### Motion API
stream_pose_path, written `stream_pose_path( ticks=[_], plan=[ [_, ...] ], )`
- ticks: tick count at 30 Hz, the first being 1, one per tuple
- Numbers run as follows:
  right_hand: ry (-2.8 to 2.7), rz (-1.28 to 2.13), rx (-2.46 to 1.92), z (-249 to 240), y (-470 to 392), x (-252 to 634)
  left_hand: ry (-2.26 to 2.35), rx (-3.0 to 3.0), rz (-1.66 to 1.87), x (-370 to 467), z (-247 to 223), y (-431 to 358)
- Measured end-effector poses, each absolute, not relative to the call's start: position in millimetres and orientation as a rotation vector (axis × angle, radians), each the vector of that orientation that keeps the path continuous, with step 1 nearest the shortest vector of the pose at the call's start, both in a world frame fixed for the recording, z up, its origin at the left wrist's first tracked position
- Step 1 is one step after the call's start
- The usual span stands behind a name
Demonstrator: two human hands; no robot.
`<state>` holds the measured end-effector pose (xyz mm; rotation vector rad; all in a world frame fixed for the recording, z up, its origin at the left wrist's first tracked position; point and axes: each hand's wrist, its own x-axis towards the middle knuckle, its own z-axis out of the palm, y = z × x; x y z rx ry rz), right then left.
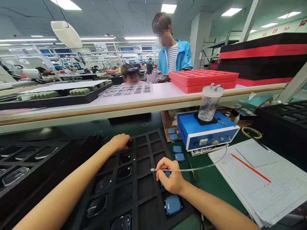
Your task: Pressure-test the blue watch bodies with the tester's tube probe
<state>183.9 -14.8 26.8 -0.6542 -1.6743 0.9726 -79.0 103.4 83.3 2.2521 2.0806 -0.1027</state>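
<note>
My right hand (169, 175) pinches a slim suction pen (154, 170), its tip pointing left over the black foam tray (134, 191). A transparent hose (208, 166) runs from it. My left hand (120, 142) is at the tray's far side, fingers curled down; what they hold, if anything, is hidden. Between the hands are dark watch faces with green dots, one being a watch face (125, 172). Glassy covers, such as a watch cover (97, 206), lie in the left compartments. A blue watch case (173, 204) sits at the near right; another is partly hidden under my right hand.
A blue machine (208, 132) carries a transparent jar (208, 103). Several blue cases (177, 149) lie beside the tray. Papers (259, 179) with a red strip lie right. Another foam tray (35, 172) stands left. A shelf (144, 100) holds red trays (203, 80); a person in blue (175, 57) stands behind.
</note>
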Motion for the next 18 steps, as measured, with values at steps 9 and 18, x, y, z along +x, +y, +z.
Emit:
stream_pose_path(
  ticks=[9, 18],
  plan=[
    [-1.700, 0.967, -0.635, 26.0, -17.1, 187.5, 1.849, 2.295, 0.358, -36.1, 59.7, 52.9],
    [-1.725, 0.963, -0.649, 25.7, -15.4, 188.2, 1.812, 2.230, 0.295, -19.2, 49.5, 55.7]
  ],
)
